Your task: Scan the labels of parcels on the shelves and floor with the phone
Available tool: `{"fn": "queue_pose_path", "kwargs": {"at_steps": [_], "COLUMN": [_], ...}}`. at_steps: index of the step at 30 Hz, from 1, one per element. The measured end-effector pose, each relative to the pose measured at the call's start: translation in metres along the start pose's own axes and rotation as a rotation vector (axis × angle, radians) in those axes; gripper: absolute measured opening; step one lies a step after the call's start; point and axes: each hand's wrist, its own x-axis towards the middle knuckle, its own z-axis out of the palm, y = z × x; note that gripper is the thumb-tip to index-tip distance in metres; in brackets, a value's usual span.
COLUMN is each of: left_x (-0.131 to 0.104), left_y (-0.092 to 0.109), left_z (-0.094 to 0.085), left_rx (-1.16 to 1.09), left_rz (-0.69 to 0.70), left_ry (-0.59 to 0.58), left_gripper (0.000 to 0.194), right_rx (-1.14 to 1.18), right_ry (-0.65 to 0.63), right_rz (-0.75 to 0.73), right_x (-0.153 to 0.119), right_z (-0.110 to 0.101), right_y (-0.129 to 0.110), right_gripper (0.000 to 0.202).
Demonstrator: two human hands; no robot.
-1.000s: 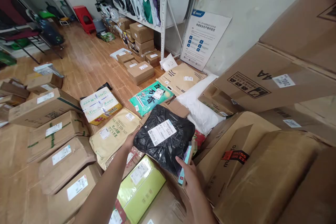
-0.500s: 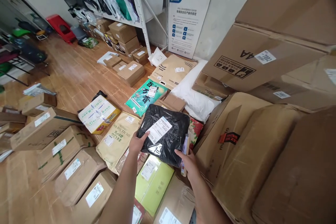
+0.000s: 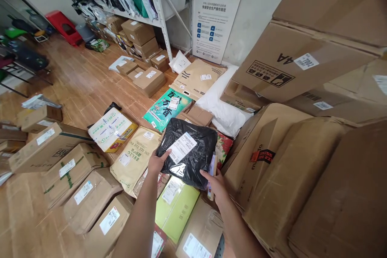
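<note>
We hold the black parcel point(image 3: 196, 163) by its sides, left hand point(image 3: 156, 164) gripping its left edge, right hand point(image 3: 218, 186) gripping its lower-right corner plus a slim box point(image 3: 213, 165).

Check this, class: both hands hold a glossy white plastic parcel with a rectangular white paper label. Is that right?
No: the head view shows a glossy black plastic parcel, not white. The left hand and right hand hold it, and its rectangular paper label is white.

1 head cam, fwd/down view, close over blk pkg point(image 3: 190, 159)
</note>
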Motion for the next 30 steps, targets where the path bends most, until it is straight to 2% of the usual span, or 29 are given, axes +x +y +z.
{"fn": "queue_pose_path", "kwargs": {"at_steps": [6, 10, 12, 15, 20, 26, 30], "left_x": [0.000, -0.001, -0.001, 0.000, -0.001, 0.000, 0.001], "left_y": [0.000, 0.000, 0.000, 0.000, 0.001, 0.000, -0.002], "left_z": [0.000, 0.000, 0.000, 0.000, 0.000, 0.000, 0.000], "left_rx": [-0.020, -0.043, -0.052, -0.055, -0.057, -0.048, -0.033], "left_rz": [0.003, 0.004, -0.002, -0.018, -0.014, -0.014, -0.006], "left_ry": [-0.007, -0.015, -0.017, -0.012, -0.010, -0.004, 0.009], "left_gripper": [0.051, 0.050, 0.051, 0.052, 0.053, 0.052, 0.051], "right_rx": [-0.015, -0.032, -0.045, 0.097, 0.411, 0.696, 0.772], "right_ry": [0.021, 0.041, 0.016, -0.050, -0.134, -0.390, -0.530], "right_rz": [0.021, -0.045, -0.049, 0.068, 0.231, 0.445, 0.495], "right_x": [-0.016, -0.051, -0.069, -0.086, -0.091, -0.097, -0.100], "right_z": [-0.001, -0.007, -0.009, -0.013, -0.019, -0.016, -0.010], "right_y": [-0.015, -0.021, -0.020, -0.014, -0.011, -0.029, -0.033], "right_gripper": [0.054, 0.083, 0.089, 0.087, 0.084, 0.062, 0.060]}}
